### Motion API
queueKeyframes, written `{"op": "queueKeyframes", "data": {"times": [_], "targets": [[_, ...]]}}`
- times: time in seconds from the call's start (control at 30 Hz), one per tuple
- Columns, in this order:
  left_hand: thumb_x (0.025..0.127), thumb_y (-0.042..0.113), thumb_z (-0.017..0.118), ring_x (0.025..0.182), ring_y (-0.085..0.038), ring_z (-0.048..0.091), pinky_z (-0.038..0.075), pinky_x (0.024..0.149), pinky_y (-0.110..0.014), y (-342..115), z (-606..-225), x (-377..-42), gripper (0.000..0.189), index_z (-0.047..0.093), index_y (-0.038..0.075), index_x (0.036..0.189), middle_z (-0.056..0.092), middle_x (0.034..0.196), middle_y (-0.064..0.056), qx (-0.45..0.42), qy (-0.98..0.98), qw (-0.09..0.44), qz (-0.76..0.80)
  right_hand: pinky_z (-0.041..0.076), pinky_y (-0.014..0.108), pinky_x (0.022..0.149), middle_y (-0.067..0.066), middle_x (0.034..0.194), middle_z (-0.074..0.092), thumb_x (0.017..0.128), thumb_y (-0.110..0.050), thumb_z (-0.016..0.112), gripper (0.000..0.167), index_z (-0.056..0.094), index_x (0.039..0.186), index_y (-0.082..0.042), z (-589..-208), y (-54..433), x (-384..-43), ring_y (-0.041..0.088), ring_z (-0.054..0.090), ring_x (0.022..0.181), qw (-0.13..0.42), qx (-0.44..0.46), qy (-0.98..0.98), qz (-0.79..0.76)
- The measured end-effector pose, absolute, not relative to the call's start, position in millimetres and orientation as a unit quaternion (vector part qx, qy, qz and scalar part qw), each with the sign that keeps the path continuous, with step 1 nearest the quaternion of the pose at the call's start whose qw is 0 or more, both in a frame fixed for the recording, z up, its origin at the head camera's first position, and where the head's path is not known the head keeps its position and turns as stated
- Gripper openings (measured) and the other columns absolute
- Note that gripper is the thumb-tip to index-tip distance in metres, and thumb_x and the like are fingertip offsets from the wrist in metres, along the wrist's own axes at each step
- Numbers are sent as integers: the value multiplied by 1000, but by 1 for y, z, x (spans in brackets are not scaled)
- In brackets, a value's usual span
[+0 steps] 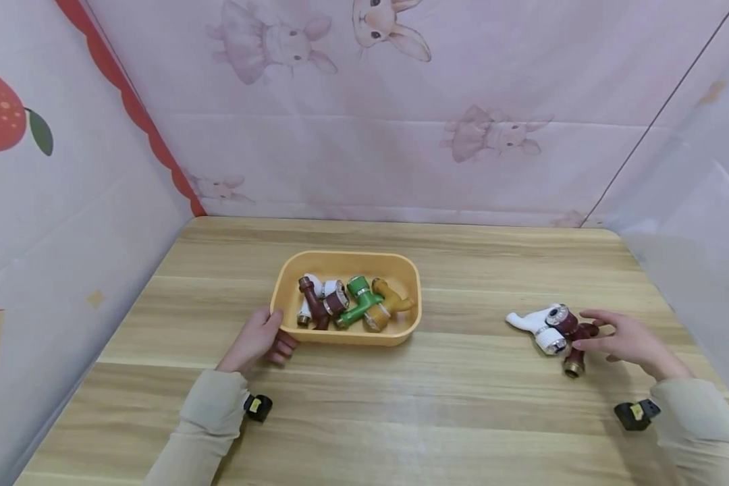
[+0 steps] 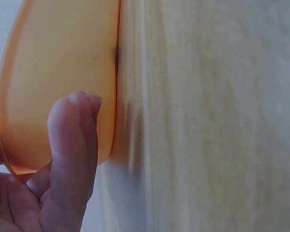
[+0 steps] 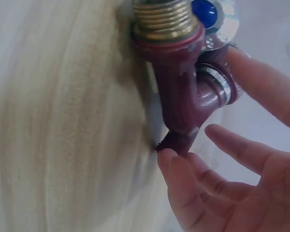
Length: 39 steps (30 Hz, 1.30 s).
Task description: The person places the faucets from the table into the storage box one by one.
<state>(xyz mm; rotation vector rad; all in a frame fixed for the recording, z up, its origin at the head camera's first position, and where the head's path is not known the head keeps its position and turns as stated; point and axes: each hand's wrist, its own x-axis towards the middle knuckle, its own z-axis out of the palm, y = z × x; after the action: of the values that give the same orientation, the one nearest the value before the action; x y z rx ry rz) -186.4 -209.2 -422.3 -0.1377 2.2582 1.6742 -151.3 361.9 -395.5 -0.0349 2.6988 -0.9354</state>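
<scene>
My left hand [image 1: 260, 339] grips the left front corner of a yellow-orange plastic basket [image 1: 349, 339], thumb at the rim and fingers along the outer wall. Inside lie several small taps: a maroon tap [image 1: 316, 305], a white one partly hidden behind it, a green tap [image 1: 361, 307] and a yellow tap [image 1: 391, 299]. At the right, my right hand [image 1: 632, 341] pinches another maroon tap [image 3: 181, 92] with thumb and fingertips, around its knob and spout. This tap's brass threaded end [image 3: 164, 19] shows close up. A white tap [image 1: 531, 321] lies against it.
The wood-grain table [image 1: 401, 412] carries everything. Rabbit-printed cloth [image 1: 340, 169] hangs along its back edge, with more cloth at the left and right. Black devices sit at both wrists, such as the right wrist camera [image 1: 636, 414].
</scene>
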Motion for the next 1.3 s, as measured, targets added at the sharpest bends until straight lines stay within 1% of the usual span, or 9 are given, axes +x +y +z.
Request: {"op": "queueKeyframes", "data": {"times": [0.2,0.4,0.47,0.57,0.7,0.8,1.03,1.13,1.3], "targets": [[100,20,22,56,-20,60,55,51,-38,-209,-422,-187,37,39,-9,116,62,71,-15,-51,793,162,585,55,35,64,44,124,27,83,-23,66,72,29,129,18,-397,364,-157,45,50,99,162,-10,931,-326],[100,19,23,56,-20,59,55,51,-38,-209,-422,-187,37,39,-9,117,62,71,-15,-53,791,162,587,55,35,65,45,124,25,84,-24,65,73,26,130,18,-399,367,-162,44,49,101,183,4,928,-325],[100,19,23,56,-20,59,55,51,-38,-210,-422,-186,37,39,-9,117,62,71,-15,-52,792,161,587,55,35,64,45,124,26,84,-25,65,75,25,130,18,-399,367,-163,41,51,98,189,11,925,-329],[100,19,23,56,-20,59,55,50,-38,-210,-422,-186,36,39,-9,117,62,71,-15,-53,793,159,585,55,35,62,44,121,29,83,-25,66,78,22,131,18,-400,367,-164,31,55,86,201,24,918,-341],[100,19,23,56,-20,60,55,51,-38,-209,-422,-186,35,39,-9,114,62,71,-15,-57,794,160,584,54,35,59,39,115,36,82,-25,67,79,22,130,19,-402,368,-166,20,53,74,208,37,913,-349],[100,20,23,57,-20,60,55,51,-38,-209,-422,-187,36,39,-9,115,62,71,-15,-58,794,161,583,54,34,58,34,109,43,82,-23,68,74,26,127,19,-403,369,-167,18,52,73,205,41,913,-351],[101,21,23,57,-20,60,55,51,-38,-209,-420,-186,39,36,-9,122,62,73,-15,-54,794,164,583,54,30,56,21,95,54,80,-14,68,64,34,121,20,-404,366,-167,17,58,64,190,39,907,-373],[101,21,23,57,-20,59,55,51,-37,-209,-420,-186,39,36,-9,122,62,73,-15,-54,794,165,583,54,29,57,21,93,56,79,-10,69,62,34,119,23,-404,365,-166,16,59,64,176,31,909,-376],[100,20,22,57,-19,59,55,51,-37,-209,-420,-185,38,36,-10,120,61,72,-15,-51,792,165,585,55,28,59,27,94,54,77,-5,68,62,33,117,26,-402,364,-166,16,61,66,164,38,908,-384]]}}
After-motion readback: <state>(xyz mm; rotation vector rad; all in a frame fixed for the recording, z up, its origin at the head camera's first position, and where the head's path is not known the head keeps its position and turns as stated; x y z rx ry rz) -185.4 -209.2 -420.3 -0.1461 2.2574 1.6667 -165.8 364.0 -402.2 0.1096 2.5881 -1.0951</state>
